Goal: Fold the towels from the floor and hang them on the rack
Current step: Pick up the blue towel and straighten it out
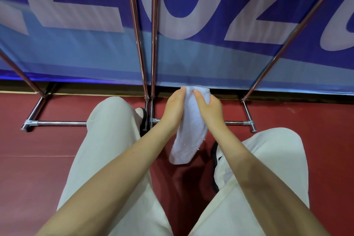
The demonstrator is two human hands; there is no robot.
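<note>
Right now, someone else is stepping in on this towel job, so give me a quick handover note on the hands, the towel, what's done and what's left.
Left hand: grips the top of the towel from the left.
Right hand: grips the same top end from the right.
Towel: white, folded into a narrow strip, hanging down from both hands above the red floor, between the person's legs.
Rack: metal poles straight ahead, in front of a blue banner; no towel shows on the parts in view.
Done: this towel is off the floor and looks folded.
Left: hang it on the rack. No other towels are in view.
</note>
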